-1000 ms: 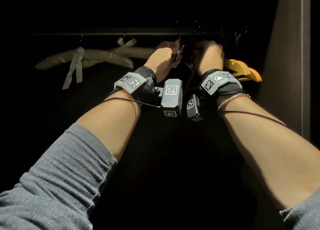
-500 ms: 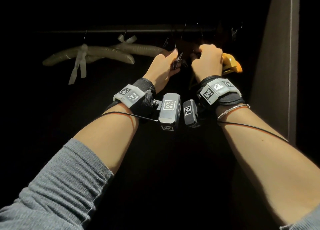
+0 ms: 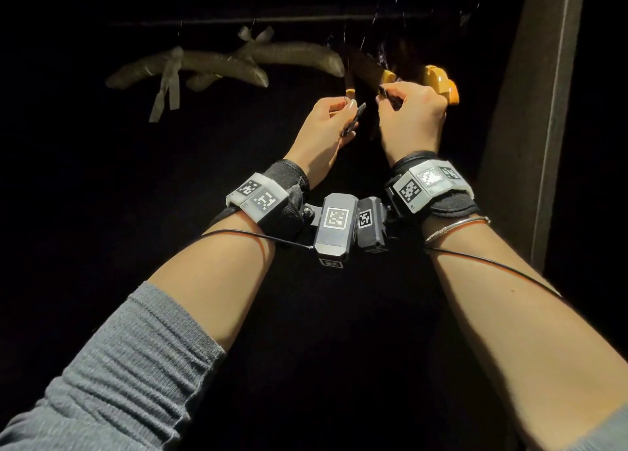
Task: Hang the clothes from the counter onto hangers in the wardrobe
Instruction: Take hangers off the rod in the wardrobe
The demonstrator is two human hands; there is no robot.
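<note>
Fingers of both hands are curled into pinches just under the dark horizontal wardrobe rail (image 3: 306, 19). Left of the hands, two padded beige fabric hangers (image 3: 190, 68) hang from the rail by thin hooks, overlapping one another, each with a pale ribbon bow; the ribbon tails of the nearer one dangle well below its arm. These hangers carry nothing and sit apart from the hands.

Below the rail's middle, the left hand (image 3: 323, 124) pinches a narrow strip of dark fabric (image 3: 353, 119) between thumb and forefinger — the strip runs slantwise across the fingertips. Whether it is a strap or an edge of a garment cannot be told, since the cloth merges with the black wardrobe interior. Just beside it, the right hand (image 3: 413, 117) pinches another dark strip (image 3: 385, 93) with thumb and fingertip, its other fingers folded in. Directly behind and above the right hand, beneath the rail, lies a glossy orange wooden hanger (image 3: 441, 80); its right shoulder shows past the knuckles, and a small orange part shows between the two hands. Thin wire hooks crowd the rail above it.

Both wrists wear grey bands with black-and-white square markers (image 3: 258, 201), small grey boxes and thin cables. Right of the rail's end stands the wardrobe's brown side panel (image 3: 530, 110).
</note>
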